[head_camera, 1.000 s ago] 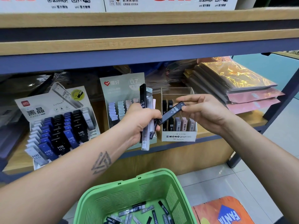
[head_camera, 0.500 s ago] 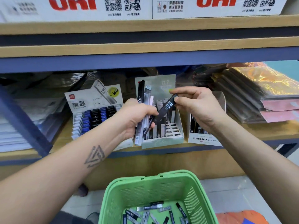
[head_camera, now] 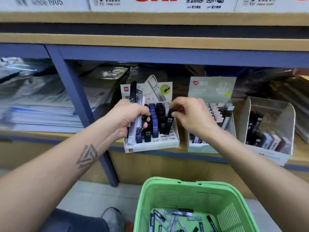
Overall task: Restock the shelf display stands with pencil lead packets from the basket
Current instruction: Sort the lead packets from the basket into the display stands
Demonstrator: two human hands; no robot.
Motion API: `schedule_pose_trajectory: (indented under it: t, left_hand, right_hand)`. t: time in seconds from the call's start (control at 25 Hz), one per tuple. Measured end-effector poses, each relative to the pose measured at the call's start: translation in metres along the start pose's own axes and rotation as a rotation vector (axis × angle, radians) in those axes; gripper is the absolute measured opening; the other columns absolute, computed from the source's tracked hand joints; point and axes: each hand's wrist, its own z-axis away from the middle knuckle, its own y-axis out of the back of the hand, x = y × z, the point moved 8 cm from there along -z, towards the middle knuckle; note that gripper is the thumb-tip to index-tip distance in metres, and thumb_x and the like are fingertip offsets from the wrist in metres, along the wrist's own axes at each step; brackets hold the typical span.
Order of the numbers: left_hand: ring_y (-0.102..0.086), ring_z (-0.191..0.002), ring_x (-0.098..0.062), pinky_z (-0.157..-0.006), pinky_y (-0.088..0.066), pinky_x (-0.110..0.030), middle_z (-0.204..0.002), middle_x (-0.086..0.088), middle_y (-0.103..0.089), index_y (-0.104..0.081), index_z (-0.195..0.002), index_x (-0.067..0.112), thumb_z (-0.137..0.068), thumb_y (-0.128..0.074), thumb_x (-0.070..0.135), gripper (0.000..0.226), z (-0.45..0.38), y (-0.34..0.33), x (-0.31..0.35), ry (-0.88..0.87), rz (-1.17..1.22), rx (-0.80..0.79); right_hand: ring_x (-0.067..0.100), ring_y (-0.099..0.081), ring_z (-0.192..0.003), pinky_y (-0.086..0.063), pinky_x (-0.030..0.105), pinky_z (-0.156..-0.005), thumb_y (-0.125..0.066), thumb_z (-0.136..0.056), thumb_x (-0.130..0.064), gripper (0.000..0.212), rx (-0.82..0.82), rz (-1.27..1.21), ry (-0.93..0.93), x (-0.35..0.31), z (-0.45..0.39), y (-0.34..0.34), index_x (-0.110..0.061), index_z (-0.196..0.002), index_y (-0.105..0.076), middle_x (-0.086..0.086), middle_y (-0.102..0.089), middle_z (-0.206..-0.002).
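My left hand (head_camera: 128,117) grips a bunch of pencil lead packets (head_camera: 135,104), black and clear ones standing upright in my fist. My right hand (head_camera: 190,113) pinches the top of a black HB 0.5 packet (head_camera: 168,122) that stands in the right column of the white tiered display stand (head_camera: 151,145). That stand holds rows of blue and black packets. Below, the green basket (head_camera: 180,190) contains several loose packets (head_camera: 175,216).
A pale green 0.7 stand (head_camera: 211,91) sits right of the white one, and a clear-walled box (head_camera: 269,124) of packets further right. A blue shelf upright (head_camera: 78,104) rises to the left, with stacked wrapped paper beyond it. My shoe (head_camera: 112,216) is beside the basket.
The view swung left along the shelf. My right hand carried the black HB 0.5 packet from my left hand's bunch to the white stand and lowered it into a slot.
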Motion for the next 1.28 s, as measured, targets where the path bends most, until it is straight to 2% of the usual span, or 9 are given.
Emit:
schedule_pose_trajectory:
  t: [0.08,0.24,0.44,0.6,0.8,0.88,1.0,1.12,1.28]
  left_hand:
    - [-0.051,-0.042,-0.022,-0.042,-0.046,-0.024,-0.064,-0.018,-0.059,-0.059,-0.082,0.001,-0.082,-0.063,-0.008,0.010,0.000,0.006,-0.005,0.014,0.003,-0.010]
    - [-0.052,-0.045,-0.023,-0.044,-0.046,-0.025,-0.064,-0.019,-0.059,-0.062,-0.080,0.001,-0.081,-0.063,-0.009,0.010,0.001,0.009,-0.010,0.020,0.001,-0.035]
    - [-0.052,-0.045,-0.023,-0.043,-0.047,-0.025,-0.065,-0.019,-0.060,-0.062,-0.084,0.001,-0.082,-0.064,-0.008,0.009,0.004,0.012,-0.014,0.027,0.004,-0.050]
    - [-0.054,-0.045,-0.023,-0.042,-0.047,-0.025,-0.069,-0.020,-0.061,-0.061,-0.090,0.000,-0.083,-0.064,-0.007,0.010,0.006,0.014,-0.019,0.025,0.018,-0.074]
    - [-0.055,-0.051,-0.026,-0.052,-0.049,-0.028,-0.071,-0.019,-0.062,-0.062,-0.077,0.007,-0.083,-0.065,-0.005,0.014,0.009,0.011,-0.020,-0.021,0.015,-0.156]
    - [-0.056,-0.051,-0.026,-0.053,-0.049,-0.028,-0.070,-0.018,-0.062,-0.063,-0.081,0.006,-0.083,-0.065,-0.004,0.011,0.010,0.008,-0.019,-0.028,0.025,-0.160]
    - [-0.061,-0.050,-0.028,-0.051,-0.052,-0.030,-0.067,-0.020,-0.063,-0.066,-0.096,-0.003,-0.083,-0.065,-0.006,0.013,0.009,0.009,-0.021,-0.002,0.094,-0.097]
    - [-0.066,-0.059,-0.036,-0.066,-0.059,-0.047,-0.066,-0.023,-0.064,-0.062,-0.108,-0.009,-0.080,-0.065,-0.008,0.028,0.007,0.008,-0.022,0.005,0.148,-0.056]
    - [-0.066,-0.061,-0.035,-0.065,-0.058,-0.048,-0.067,-0.021,-0.064,-0.063,-0.109,-0.012,-0.075,-0.069,-0.008,0.034,0.010,0.005,-0.018,-0.006,0.142,-0.033]
  right_hand:
    - [0.019,-0.068,-0.094,-0.055,0.037,-0.087,-0.072,-0.090,-0.008,0.016,-0.019,0.034,0.020,-0.003,-0.001,-0.014,-0.017,-0.103,-0.075,0.000,-0.074,-0.097]
    - [0.017,-0.068,-0.095,-0.050,0.027,-0.084,-0.073,-0.089,-0.007,0.015,-0.007,0.029,0.010,-0.002,-0.004,-0.024,-0.016,-0.101,-0.076,-0.001,-0.075,-0.098]
    - [0.016,-0.067,-0.090,-0.053,0.031,-0.083,-0.074,-0.088,-0.006,0.015,-0.103,0.019,0.033,-0.010,-0.002,-0.035,-0.018,-0.095,-0.077,-0.001,-0.073,-0.093]
    - [0.020,-0.066,-0.094,-0.052,0.031,-0.084,-0.072,-0.086,0.000,0.015,-0.080,0.100,0.037,0.000,-0.007,-0.041,-0.013,-0.091,-0.078,0.000,-0.070,-0.098]
    - [0.019,-0.057,-0.091,-0.051,0.036,-0.079,-0.063,-0.088,-0.001,0.020,-0.061,0.142,0.038,-0.002,-0.005,-0.041,-0.012,-0.093,-0.079,-0.001,-0.058,-0.102]
    - [0.017,-0.062,-0.087,-0.050,0.032,-0.078,-0.065,-0.090,-0.005,0.015,-0.065,-0.053,-0.067,-0.009,-0.006,-0.031,-0.014,-0.097,-0.076,-0.001,-0.067,-0.098]
    - [0.026,-0.072,-0.075,-0.053,0.033,-0.066,-0.072,-0.091,-0.010,0.022,-0.358,-0.694,-0.356,-0.027,0.013,-0.049,-0.009,-0.110,-0.061,0.014,-0.076,-0.088]
    - [0.025,-0.069,-0.069,-0.053,0.031,-0.060,-0.078,-0.088,-0.020,0.037,-0.455,-0.706,-0.404,-0.036,0.026,-0.062,-0.008,-0.116,-0.057,0.016,-0.076,-0.088]
    - [0.024,-0.066,-0.064,-0.054,0.031,-0.059,-0.080,-0.086,-0.017,0.039,-0.417,-0.759,-0.475,-0.032,0.029,-0.066,-0.004,-0.116,-0.060,0.018,-0.074,-0.082]
